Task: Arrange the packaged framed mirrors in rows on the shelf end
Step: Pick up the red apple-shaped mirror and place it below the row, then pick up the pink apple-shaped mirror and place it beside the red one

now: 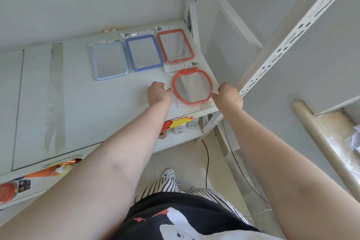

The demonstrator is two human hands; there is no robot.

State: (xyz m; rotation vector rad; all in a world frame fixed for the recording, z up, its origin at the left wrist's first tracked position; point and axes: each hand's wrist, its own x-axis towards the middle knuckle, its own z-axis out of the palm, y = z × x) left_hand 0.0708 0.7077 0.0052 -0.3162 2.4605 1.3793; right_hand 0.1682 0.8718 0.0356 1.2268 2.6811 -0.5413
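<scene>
Three packaged rectangular mirrors lie in a row at the back of the white shelf [78, 103]: a pale blue one [109, 62], a dark blue one [144, 53] and a red one [175, 46] at the right end. In front of the red one lies a red apple-shaped mirror [191, 87] in clear wrap. My left hand [158, 92] touches its left edge and my right hand [228, 95] touches its right edge, fingers curled on the frame.
A slotted white upright [282, 48] stands just right of my right hand at the shelf corner. Bottles [183, 126] sit on the shelf below. Strips of tape [54, 93] run across the shelf's left part. A black cable [207, 158] lies on the floor.
</scene>
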